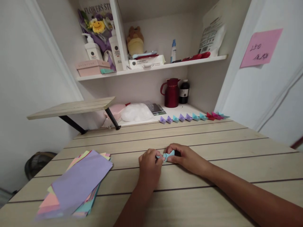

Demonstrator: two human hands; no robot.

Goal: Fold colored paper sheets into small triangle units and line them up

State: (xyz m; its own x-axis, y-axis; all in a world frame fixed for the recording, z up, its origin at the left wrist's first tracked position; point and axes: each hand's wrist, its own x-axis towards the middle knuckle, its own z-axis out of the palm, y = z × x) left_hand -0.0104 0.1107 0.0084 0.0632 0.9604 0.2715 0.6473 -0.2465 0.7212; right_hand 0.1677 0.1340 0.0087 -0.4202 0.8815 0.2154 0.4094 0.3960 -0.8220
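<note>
A small folded light-blue paper boat [169,155] is between my hands, just above or on the middle of the wooden table. My left hand [151,162] pinches its left end, fingers curled and closed. At its right end, my right hand [181,156] grips the paper between thumb and fingers. Part of the boat is covered by my fingertips. Beyond my hands, along the table's back edge, a row of finished paper boats [188,117] in purple, light blue, red and pink stands side by side.
To the left lies a stack of coloured paper sheets [82,181], purple on top. A raised wooden stand [73,107] on black legs is at the back left. Behind, a red jug [171,93], a dark bottle [184,91] and a white plush-looking bundle [136,112] sit under a loaded shelf [151,68].
</note>
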